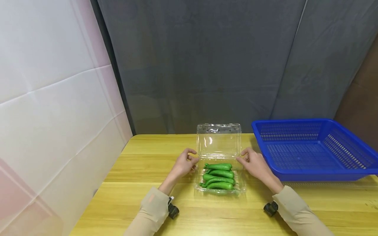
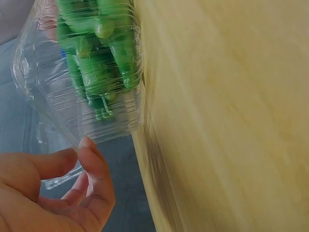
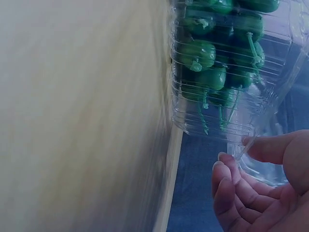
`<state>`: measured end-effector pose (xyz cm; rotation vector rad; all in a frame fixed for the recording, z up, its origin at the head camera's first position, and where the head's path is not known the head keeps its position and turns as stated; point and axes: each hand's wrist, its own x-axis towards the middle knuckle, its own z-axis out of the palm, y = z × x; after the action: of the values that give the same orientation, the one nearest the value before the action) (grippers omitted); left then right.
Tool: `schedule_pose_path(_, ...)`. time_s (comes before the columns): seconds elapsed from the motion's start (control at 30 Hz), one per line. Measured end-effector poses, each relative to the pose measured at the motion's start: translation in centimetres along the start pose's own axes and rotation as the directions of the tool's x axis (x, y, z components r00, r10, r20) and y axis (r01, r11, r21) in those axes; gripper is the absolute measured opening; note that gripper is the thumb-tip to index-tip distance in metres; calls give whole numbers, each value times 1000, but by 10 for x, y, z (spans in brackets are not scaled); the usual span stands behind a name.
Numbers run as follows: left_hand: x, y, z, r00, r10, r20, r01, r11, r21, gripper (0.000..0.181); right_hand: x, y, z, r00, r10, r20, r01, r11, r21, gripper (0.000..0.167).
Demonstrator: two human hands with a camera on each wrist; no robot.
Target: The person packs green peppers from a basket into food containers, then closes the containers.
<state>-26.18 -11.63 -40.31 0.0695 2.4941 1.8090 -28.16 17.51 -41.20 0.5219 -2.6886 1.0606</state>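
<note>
A clear plastic clamshell container (image 1: pixel 219 141) stands on the wooden table with its lid raised at the back. In its base lie several green chili peppers (image 1: pixel 220 173), stacked in rows. My left hand (image 1: pixel 183 164) pinches the container's left back corner near the hinge. At the opposite corner, my right hand (image 1: pixel 256 165) pinches the rim between thumb and fingers. Through the ribbed wall, the left wrist view shows the peppers (image 2: pixel 91 67) and the thumb and finger meeting at the corner. Pepper stems (image 3: pixel 205 99) face the right hand in the right wrist view.
A large blue plastic basket (image 1: pixel 295 176) with perforated walls sits at the right, close to my right hand. Under everything is a wooden table (image 1: pixel 141 170). Grey curtain (image 1: pixel 192 65) hangs behind the table, and white panelling (image 1: pixel 53 108) stands at the left.
</note>
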Motion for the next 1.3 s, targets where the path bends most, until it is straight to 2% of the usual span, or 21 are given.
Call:
schedule_pose_path(0.33,1,-2,0,1000,2,1,-2,999,-51,25,-1,-1,1,996,-56,-62,57,998,14,23)
schedule_pose_path(0.73,2,-3,0,1000,-1,11,2,990,-138,23,-2,1,2,996,-44,-75,49,996,70,24)
schedule_pose_path(0.9,1,-3,-1,1000,6,7,-4,988,-152,19,-4,0,1,998,-28,-49,34,992,120,21)
schedule_pose_path(1.07,0,-2,-3,1000,18,9,-16,987,-157,15,-6,-1,-1,1000,-25,-14,27,992,124,22)
schedule_pose_path(1.3,0,-5,-5,1000,0,10,2,985,-175,15,-4,1,-1,1000,-19,11,17,990,143,16)
